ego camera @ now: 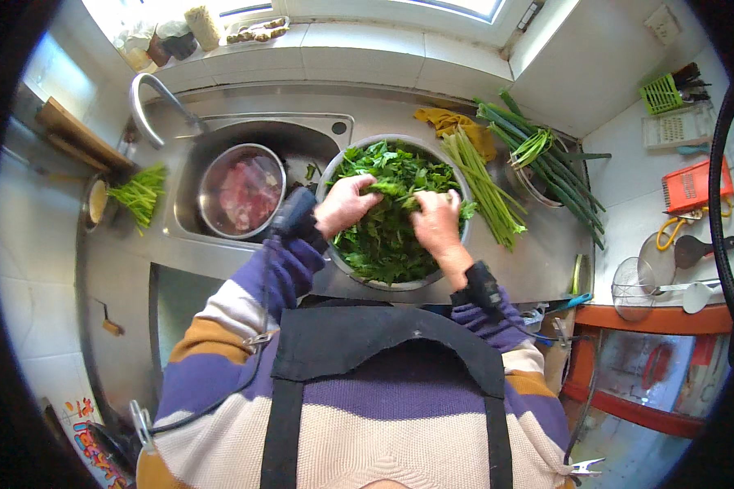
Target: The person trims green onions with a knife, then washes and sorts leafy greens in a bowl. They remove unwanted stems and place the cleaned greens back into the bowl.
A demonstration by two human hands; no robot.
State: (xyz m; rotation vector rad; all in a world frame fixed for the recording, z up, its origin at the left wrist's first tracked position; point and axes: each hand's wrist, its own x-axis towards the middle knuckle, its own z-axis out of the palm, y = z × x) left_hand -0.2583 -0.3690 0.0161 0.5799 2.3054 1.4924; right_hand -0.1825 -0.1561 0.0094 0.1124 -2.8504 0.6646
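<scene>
A large metal basin (397,286) stands on the counter in front of me, heaped with leafy greens (385,244) that look like celery leaves. Over the heap, my left hand (348,205) pinches a leafy green sprig (392,188) between thumb and fingers. My right hand (437,223), slightly blurred, is closed on the greens a little to the right, its fingertips partly hidden among the leaves. Just right of the basin lies a bunch of bare green stalks (483,189), probably celery.
At left, a sink (180,208) holds a steel bowl (204,189) of raw meat (251,192) under a curved faucet (137,104). Scallions (559,165) lie across a pot at right, near a yellow cloth (443,119). Cut green stems (139,194) lie at far left. Utensils hang on the right wall.
</scene>
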